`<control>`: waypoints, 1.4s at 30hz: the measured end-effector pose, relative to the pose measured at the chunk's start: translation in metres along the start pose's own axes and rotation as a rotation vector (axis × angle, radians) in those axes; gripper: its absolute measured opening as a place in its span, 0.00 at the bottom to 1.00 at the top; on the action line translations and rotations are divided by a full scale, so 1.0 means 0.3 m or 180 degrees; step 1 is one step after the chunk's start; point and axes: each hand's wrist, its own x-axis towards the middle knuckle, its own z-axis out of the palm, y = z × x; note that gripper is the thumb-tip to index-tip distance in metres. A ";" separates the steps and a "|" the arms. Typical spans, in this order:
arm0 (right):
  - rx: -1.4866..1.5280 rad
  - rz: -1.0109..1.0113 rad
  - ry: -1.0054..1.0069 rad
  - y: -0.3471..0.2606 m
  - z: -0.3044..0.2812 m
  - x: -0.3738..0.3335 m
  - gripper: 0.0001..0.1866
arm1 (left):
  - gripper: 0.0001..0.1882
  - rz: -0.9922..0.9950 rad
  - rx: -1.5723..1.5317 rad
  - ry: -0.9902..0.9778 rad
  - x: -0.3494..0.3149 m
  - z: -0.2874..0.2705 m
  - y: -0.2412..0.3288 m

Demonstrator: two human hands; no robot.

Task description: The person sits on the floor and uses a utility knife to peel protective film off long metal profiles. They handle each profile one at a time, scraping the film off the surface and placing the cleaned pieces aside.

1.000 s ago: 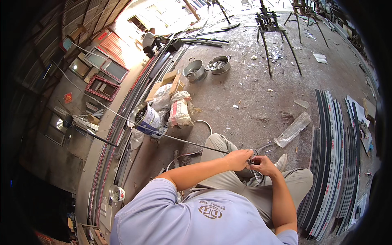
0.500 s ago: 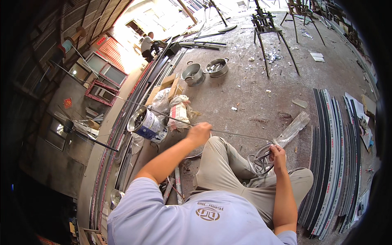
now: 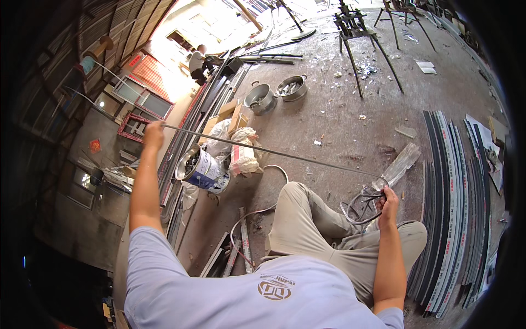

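My left hand is stretched far out to the left, closed on a long grey flexible strip. From there the strip runs taut and slanting across to my right hand, whose fingers are closed on it above my right knee. Several loose loops of the same strip hang from my right hand beside my lap. A loose pale length curves over the floor left of my left knee, down to short metal profiles. Whether it joins the held strip cannot be seen.
A white-blue bucket of dark parts and a wrapped package stand at the left. Two metal pots sit farther off. Long profiles lie stacked at the right. Stands and a seated person are farther away.
My left hand has swung far out to the left from near my knee, drawing the strip out long. My right hand has shifted slightly right, still holding the loops.
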 end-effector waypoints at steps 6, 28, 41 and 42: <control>0.0118 -0.0120 0.0335 -0.012 -0.051 0.047 0.13 | 0.14 -0.0591 0.0261 0.0588 0.092 -0.277 -0.187; -0.0300 -0.0166 0.0180 0.039 -0.060 0.044 0.12 | 0.14 -0.0154 -0.1764 0.0151 -0.360 0.422 0.965; -0.2150 -0.0304 -0.1627 0.182 0.131 -0.146 0.12 | 0.06 0.1999 -0.1711 -0.0663 -0.784 0.279 1.559; -0.2147 -0.0236 -0.1747 0.185 0.140 -0.165 0.11 | 0.06 0.2043 -0.1811 -0.0652 -0.798 0.263 1.592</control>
